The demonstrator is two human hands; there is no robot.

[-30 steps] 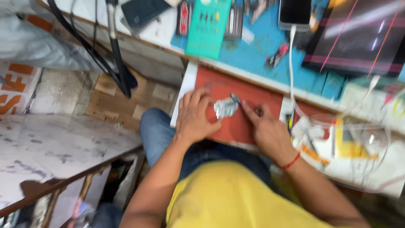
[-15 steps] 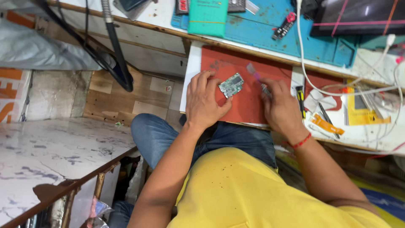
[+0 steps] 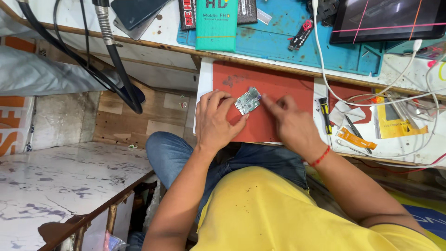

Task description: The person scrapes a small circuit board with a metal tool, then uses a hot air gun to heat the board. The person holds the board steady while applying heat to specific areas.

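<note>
Between both hands, tilted circuit board [image 3: 247, 101]

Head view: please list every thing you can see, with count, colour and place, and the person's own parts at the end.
circuit board: one, green-grey, on the red mat, between the hands
red mat: one, red, on the near bench edge
blue mat: one, blue, behind the red mat
green box: one, green, on the blue mat's left end
screwdriver: one, black and yellow, right of the red mat
white cable: one, white, across the bench
left hand: holds the circuit board's left edge
right hand: finger reaching to the circuit board's right edge; blurred
</note>
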